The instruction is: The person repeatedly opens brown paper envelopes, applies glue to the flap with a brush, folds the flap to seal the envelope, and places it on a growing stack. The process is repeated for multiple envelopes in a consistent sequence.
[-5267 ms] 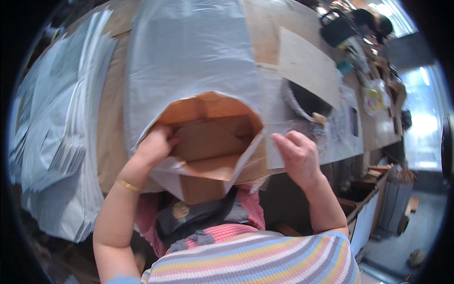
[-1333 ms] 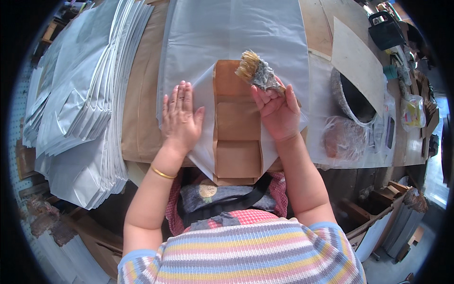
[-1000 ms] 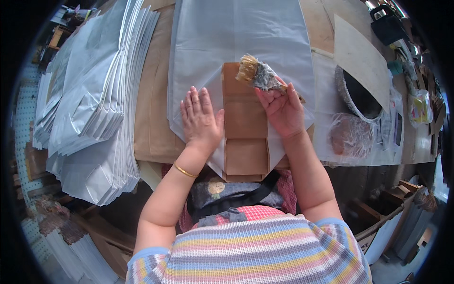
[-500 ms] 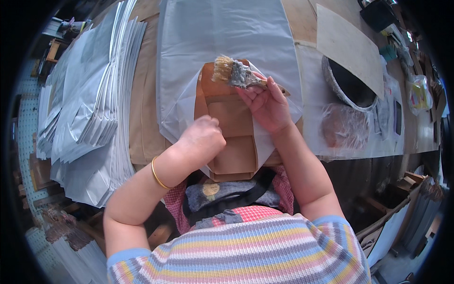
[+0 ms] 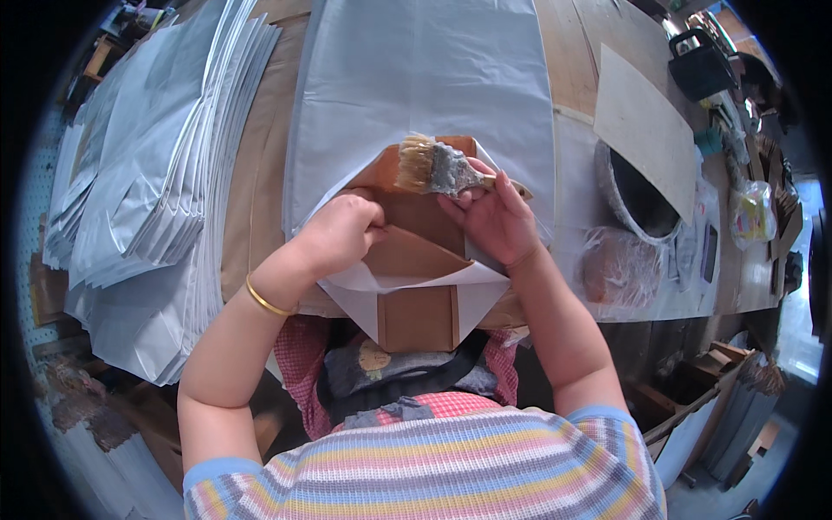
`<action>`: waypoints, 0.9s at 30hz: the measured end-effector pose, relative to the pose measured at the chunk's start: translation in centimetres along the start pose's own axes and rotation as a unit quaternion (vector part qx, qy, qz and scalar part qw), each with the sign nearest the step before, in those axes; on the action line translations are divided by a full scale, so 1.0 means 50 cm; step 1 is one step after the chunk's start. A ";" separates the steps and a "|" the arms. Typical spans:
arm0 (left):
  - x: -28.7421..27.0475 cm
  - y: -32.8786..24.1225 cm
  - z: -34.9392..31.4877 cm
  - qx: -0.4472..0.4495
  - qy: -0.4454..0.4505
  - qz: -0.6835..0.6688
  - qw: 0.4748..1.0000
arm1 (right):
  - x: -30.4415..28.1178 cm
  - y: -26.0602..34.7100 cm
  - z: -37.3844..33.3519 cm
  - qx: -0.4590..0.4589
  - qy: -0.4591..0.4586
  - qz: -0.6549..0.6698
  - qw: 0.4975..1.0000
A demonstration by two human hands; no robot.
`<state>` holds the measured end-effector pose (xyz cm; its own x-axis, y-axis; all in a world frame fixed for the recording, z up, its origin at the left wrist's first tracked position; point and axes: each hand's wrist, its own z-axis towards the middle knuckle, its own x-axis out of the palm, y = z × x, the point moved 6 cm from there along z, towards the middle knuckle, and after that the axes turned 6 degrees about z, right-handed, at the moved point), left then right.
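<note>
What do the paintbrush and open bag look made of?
Paintbrush: fibre bristles, pale, clumped, natural or synthetic unclear; handle probably wood, brownish. Bag: inside likely kraft paper, matte brown, sharply creased; outside white, slightly shiny, perhaps plastic-coated.

A short-sleeved knit top (image 5: 416,468) spans the bottom of the frame, striped white, blue, yellow, pink and grey, with light blue cuffs (image 5: 224,471). A gold bangle (image 5: 263,302) circles the left wrist (image 5: 290,264). Above the top show pink checked cloth (image 5: 299,371), grey fabric (image 5: 345,371) with a pale round motif (image 5: 374,357), and a black strap (image 5: 423,376).
</note>
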<state>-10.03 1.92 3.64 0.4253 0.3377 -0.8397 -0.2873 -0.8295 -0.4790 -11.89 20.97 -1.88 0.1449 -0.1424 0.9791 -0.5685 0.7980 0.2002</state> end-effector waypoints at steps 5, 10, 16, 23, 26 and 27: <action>0.020 0.016 0.014 -0.012 -0.010 -0.114 0.993 | 0.061 0.028 -0.043 -0.089 -0.007 -0.355 0.931; 0.030 0.028 0.018 -0.021 0.010 -0.185 0.982 | 0.230 -0.056 -0.089 -0.222 0.197 -0.837 0.459; 0.037 0.042 0.015 -0.049 -0.085 -0.202 0.975 | 0.241 -0.047 -0.210 -0.233 0.194 -0.863 0.404; 0.037 0.031 0.025 -0.001 -0.132 -0.094 0.987 | 0.207 -0.005 -0.144 -0.156 -0.138 -0.758 0.619; 0.001 0.024 0.030 -0.079 -0.057 0.031 0.995 | 0.185 -0.005 -0.092 -0.119 -0.213 -0.745 0.620; -0.008 0.019 0.034 -0.101 -0.037 0.098 0.989 | 0.186 -0.005 -0.088 -0.117 -0.220 -0.761 0.599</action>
<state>-11.93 1.76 3.09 0.3120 0.1866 -0.9316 -0.1781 -0.9516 -0.2503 -6.82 22.04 7.04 0.0934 -0.9091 -0.4059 0.0868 -0.3987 0.9129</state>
